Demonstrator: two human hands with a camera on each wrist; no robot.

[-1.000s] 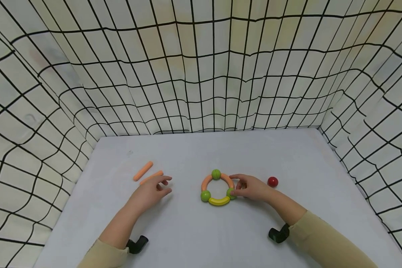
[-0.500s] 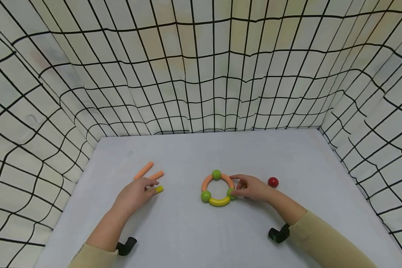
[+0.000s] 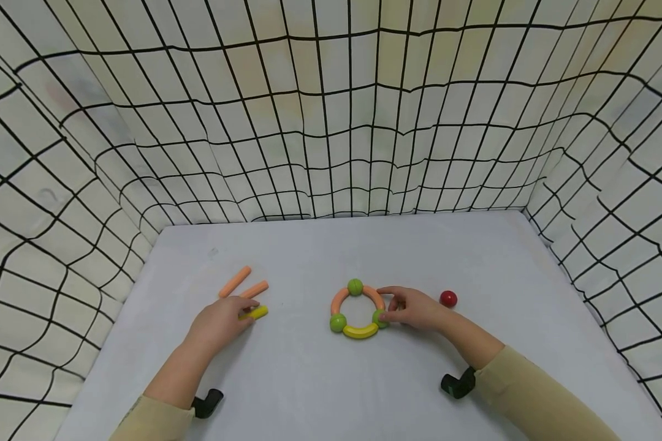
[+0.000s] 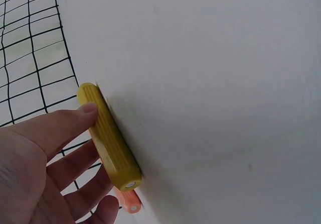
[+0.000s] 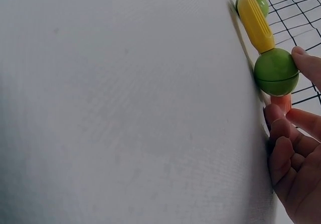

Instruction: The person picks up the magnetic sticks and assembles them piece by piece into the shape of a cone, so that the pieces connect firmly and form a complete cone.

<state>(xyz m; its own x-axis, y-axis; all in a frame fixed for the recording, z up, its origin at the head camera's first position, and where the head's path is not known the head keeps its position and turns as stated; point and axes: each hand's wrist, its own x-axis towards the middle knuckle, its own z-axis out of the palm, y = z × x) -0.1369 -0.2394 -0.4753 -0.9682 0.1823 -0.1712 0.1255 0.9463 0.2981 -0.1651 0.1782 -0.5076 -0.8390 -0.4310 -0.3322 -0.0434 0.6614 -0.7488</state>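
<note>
My left hand (image 3: 219, 323) pinches a short yellow ribbed rod (image 4: 111, 141) between its thumb and fingers, low over the white table. The rod has a small pale disc in its near end. Beyond it lie two orange rods, one farther off (image 3: 235, 282) and one nearer (image 3: 256, 288). At mid-table, a ring is made of green balls (image 3: 338, 323), curved orange pieces (image 3: 339, 299) and a yellow curved piece (image 3: 361, 332). My right hand (image 3: 417, 310) holds the ring's right side, thumb at a green ball (image 5: 276, 72) and fingers by the orange piece (image 5: 282, 102).
A red ball (image 3: 448, 299) sits right of the ring, just beyond my right wrist. Black netting (image 3: 331, 116) over pale walls encloses the table (image 3: 309, 386) at the back and sides. Black fittings (image 3: 459, 384) show beneath both sleeves.
My left hand has moved left and slightly toward me from over the orange rods and has taken hold of the yellow rod. The right hand and the ring keep their place.
</note>
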